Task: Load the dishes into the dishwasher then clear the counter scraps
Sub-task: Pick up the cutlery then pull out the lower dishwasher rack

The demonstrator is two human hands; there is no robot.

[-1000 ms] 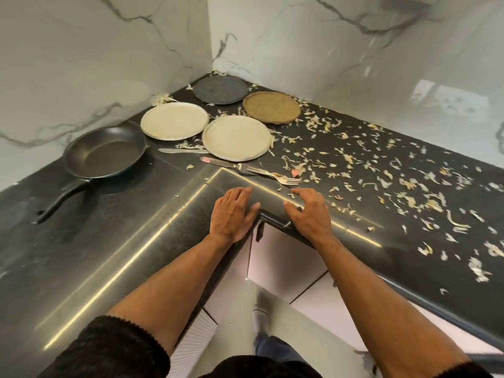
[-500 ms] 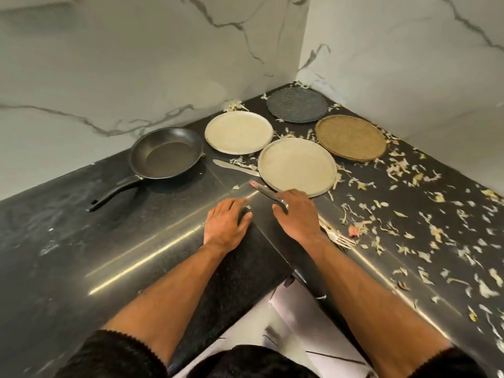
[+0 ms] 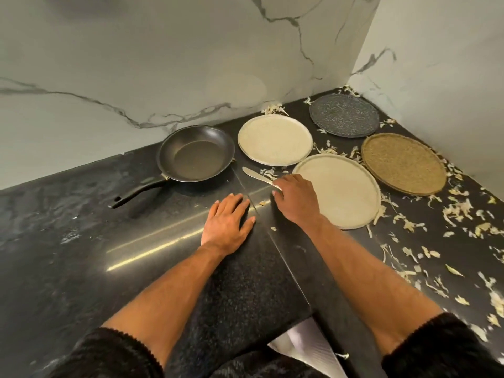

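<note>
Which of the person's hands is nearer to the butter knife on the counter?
Right. The right hand has its fingers on the knife handle; the left hand rests flat on the counter, nearer the person, apart from it.

My home kitchen, at the corner of the counter.

I stand at a dark polished stone counter [image 3: 81, 241] backed by white marble-veined wall panels [image 3: 163, 64]. A black frying pan [image 3: 196, 154], four round plates, among them a cream one [image 3: 275, 139] and a woven-brown one [image 3: 403, 162], a table knife [image 3: 256, 174] and scattered vegetable scraps [image 3: 458, 211] lie on it.
</note>
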